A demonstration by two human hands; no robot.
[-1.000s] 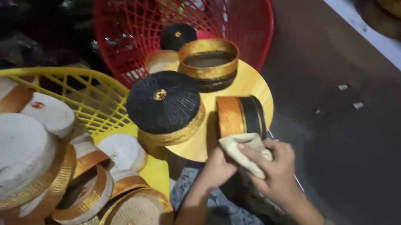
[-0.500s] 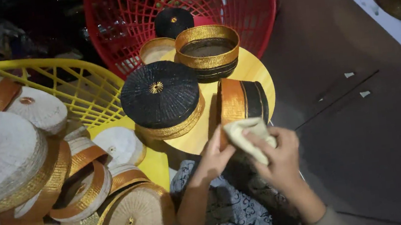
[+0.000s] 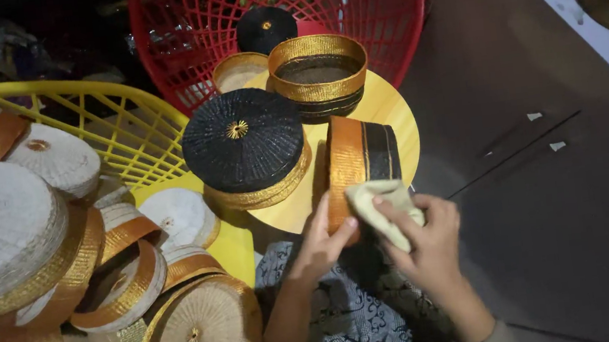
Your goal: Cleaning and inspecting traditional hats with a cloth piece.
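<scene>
the left hand steadies a round woven cap stood on its edge, fingers laid flat against its gold band. the right hand pinches a pale folded cloth against the cap's lower rim, thumb on top. the cap, gold with black stripes, stands on a round yellow board just at 12 o'clock from the hands. at 10 o'clock lies a black cap with a gold centre; at 12, farther off, an upturned gold-banded cap, with a red basket behind. at 9 o'clock, a yellow basket beside pale caps, perhaps straw; the light is dim.
</scene>
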